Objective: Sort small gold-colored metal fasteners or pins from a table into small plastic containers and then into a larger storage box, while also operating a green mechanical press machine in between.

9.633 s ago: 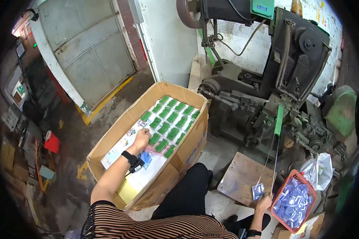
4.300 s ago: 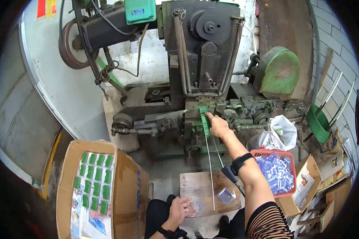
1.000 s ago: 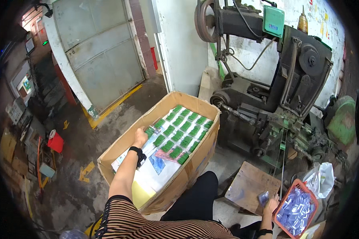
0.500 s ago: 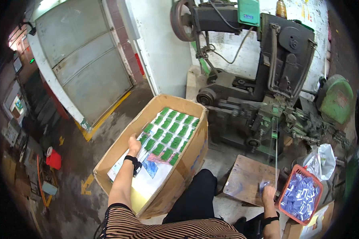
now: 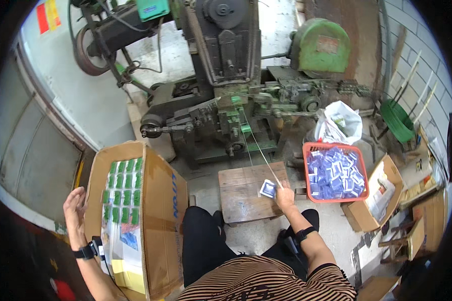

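Packet: a small blue-and-white packet (image 5: 267, 188) lies on the wooden board (image 5: 243, 198) at lower centre of the frame, at the board's right edge.
Right hand: the right hand (image 5: 285, 197) rests just beside the packet, fingertips touching or nearly touching it; whether the fingers pinch it cannot be told from this view.
Left hand: the left hand (image 5: 74, 213) hangs open, fingers spread and holding nothing, at the lower left, just outside the left wall of the cardboard box (image 5: 160, 200).
Box contents: rows of green packets (image 5: 123, 190) fill the box's upper part; flat plastic sleeves (image 5: 121, 246) lie below them.
Basket: a red basket (image 5: 334, 173) full of blue packets stands right of the board, apart from it.
Machine: a dark belt-driven press (image 5: 226, 75) fills the upper centre; a thin wire or rod (image 5: 258, 150) slants from it down toward the right hand.
Risk, packet: it sits at the board's edge, so a loose grasp or a brush of the wrist could likely knock it to the floor.
Risk, wire: the rod ends close to the right hand; a lift without looking could snag it or bend it.
Risk, reach: the hands are well apart, so attention is split; the left hand could catch the box wall and tip the open flap.
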Tool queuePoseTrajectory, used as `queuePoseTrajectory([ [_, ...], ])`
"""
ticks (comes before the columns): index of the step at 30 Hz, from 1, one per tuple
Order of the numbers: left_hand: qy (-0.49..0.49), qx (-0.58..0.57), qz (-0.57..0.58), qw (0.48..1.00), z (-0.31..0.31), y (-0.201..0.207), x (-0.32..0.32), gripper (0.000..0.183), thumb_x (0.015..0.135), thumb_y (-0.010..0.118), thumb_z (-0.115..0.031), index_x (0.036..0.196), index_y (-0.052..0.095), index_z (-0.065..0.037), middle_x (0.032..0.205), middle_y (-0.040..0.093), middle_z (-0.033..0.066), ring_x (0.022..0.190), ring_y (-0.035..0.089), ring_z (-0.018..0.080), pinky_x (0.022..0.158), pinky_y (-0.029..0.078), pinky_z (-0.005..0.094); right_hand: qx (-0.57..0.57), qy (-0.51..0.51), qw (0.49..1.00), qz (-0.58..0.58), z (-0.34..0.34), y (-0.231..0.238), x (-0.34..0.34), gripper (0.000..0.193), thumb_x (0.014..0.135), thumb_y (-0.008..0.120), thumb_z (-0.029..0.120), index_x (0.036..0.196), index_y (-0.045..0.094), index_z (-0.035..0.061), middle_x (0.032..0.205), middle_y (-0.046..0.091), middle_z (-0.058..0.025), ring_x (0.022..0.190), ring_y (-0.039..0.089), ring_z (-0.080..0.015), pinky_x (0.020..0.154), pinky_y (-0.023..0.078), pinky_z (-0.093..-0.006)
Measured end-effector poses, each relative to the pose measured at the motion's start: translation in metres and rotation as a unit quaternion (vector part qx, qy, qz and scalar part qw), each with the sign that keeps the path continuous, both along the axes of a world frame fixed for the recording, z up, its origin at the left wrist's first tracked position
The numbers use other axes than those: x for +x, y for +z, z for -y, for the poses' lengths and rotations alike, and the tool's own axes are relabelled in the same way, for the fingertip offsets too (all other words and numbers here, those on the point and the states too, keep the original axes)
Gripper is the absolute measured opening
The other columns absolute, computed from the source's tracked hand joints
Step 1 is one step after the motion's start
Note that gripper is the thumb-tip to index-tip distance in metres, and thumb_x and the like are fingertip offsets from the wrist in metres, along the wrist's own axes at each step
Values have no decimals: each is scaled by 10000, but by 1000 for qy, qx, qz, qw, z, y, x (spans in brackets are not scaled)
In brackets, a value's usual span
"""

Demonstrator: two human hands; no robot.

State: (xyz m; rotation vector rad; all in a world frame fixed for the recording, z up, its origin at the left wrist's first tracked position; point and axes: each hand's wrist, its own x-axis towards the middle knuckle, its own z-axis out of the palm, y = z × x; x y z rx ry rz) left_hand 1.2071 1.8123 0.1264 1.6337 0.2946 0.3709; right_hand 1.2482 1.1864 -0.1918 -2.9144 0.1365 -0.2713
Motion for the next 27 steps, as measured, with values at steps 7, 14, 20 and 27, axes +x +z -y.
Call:
queuePoseTrajectory([
  [7,-98,75,35,992,127,49,4,278,850,542,-145,1078,551,14,1091,593,112,1038,564,213,858,448,335,158,-50,981,102,-4,45,-25,443,641,577,-16,1079,519,-17,1103,532,-203,1046,488,-382,913,405,-423],
  [14,-232,95,-84,964,290,81,74,202,869,559,-167,950,599,14,924,639,133,822,613,216,751,483,320,308,-102,943,79,50,40,-72,450,661,534,-27,1106,539,42,1216,507,-159,977,578,-341,815,492,-392],
  [20,-595,189,-245,742,483,94,114,348,921,521,-281,1098,555,16,1050,616,124,936,620,225,829,478,319,321,-215,921,-52,125,79,-195,374,697,536,1,1060,580,81,1271,470,-117,941,598,-308,786,500,-394],
  [27,-748,156,-337,551,646,99,34,366,944,479,-274,1143,513,31,1080,611,164,986,616,263,839,485,335,327,-551,694,-330,152,58,-505,175,734,555,115,853,677,77,922,645,-171,900,623,-334,739,514,-412],
])
